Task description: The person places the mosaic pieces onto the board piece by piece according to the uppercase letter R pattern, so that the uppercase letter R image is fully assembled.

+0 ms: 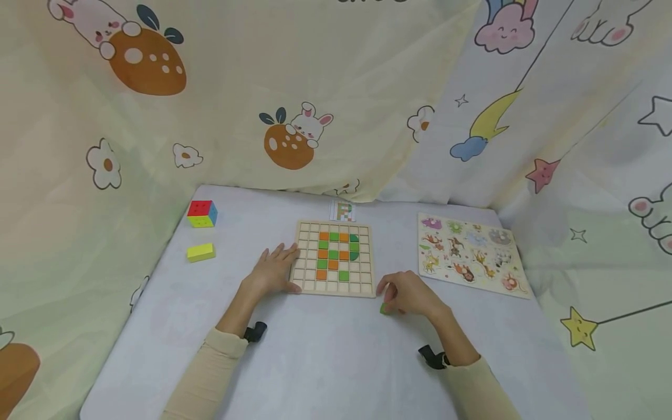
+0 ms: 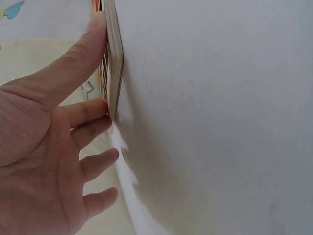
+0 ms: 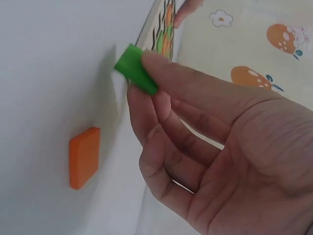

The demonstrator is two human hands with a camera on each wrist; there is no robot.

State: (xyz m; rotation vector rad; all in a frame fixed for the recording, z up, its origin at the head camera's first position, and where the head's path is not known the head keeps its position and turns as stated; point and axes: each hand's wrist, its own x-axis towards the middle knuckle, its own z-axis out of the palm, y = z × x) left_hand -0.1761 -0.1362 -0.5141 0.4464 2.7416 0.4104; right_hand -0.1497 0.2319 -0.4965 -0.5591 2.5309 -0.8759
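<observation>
A wooden grid board (image 1: pixel 307 284) lies on the table, with green and orange tiles (image 1: pixel 333 255) set in some of its squares. Spread along the board's left edge, my left hand (image 1: pixel 271 271) touches it with thumb and fingertips; the left wrist view shows the thumb (image 2: pixel 78 56) against the rim. Off the board's lower right corner, my right hand (image 1: pixel 412 293) pinches a green block (image 3: pixel 135 68) between thumb and fingers, just above the table. Beneath that hand, an orange square block (image 3: pixel 84 157) rests on the white cloth; the hand mostly covers it in the head view.
Behind the board lies a small pattern card (image 1: pixel 343 211). To the right is a board of animal pictures (image 1: pixel 464 251). A colourful puzzle cube (image 1: pixel 202 214) and a yellow block (image 1: pixel 201 252) sit at the left. Printed curtains (image 1: pixel 367 146) hang at the table's back.
</observation>
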